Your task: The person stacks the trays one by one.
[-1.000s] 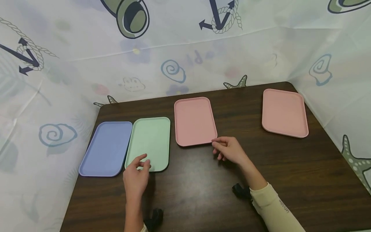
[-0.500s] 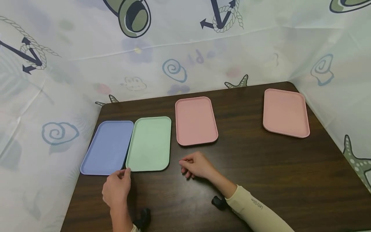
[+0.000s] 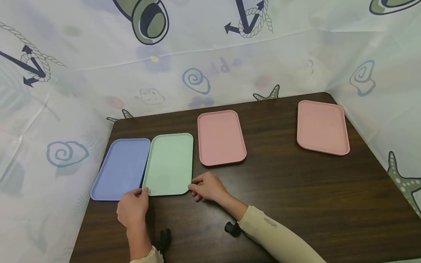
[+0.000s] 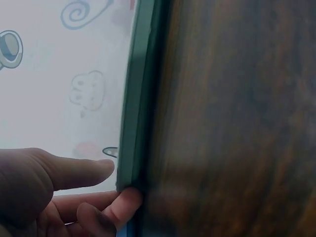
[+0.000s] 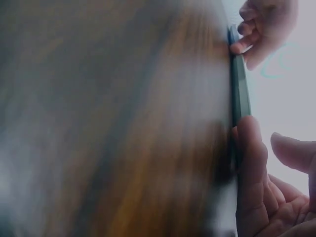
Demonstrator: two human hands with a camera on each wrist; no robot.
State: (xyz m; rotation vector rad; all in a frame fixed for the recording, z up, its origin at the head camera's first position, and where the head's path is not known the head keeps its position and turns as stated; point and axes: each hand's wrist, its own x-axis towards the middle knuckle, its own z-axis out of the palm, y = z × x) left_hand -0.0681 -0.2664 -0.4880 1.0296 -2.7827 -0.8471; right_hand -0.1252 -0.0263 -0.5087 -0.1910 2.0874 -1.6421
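touching green tray [image 3: 169, 162] corners; left hand [image 3: 132, 208], right hand [image 3: 208, 187]

Both arms of a person reach forward, the left forearm [image 3: 137, 239] almost straight ahead, the right forearm [image 3: 231, 205] slanting inward from the lower right. The left grip [image 3: 133, 207], bare-handed, points away from the body with its back turned up; the left thumb [image 4: 81, 172] extends straight, apart from bent fingers [image 4: 131, 200] below it. The right grip [image 3: 207, 187], also bare, points left, slightly farther forward than its partner. A gap parts the right thumb [image 5: 294, 152] from the right index finger [image 5: 252, 153]. The two grips are near each other, not touching. A pale sleeve [image 3: 273, 233] covers the right arm nearly to the wrist.
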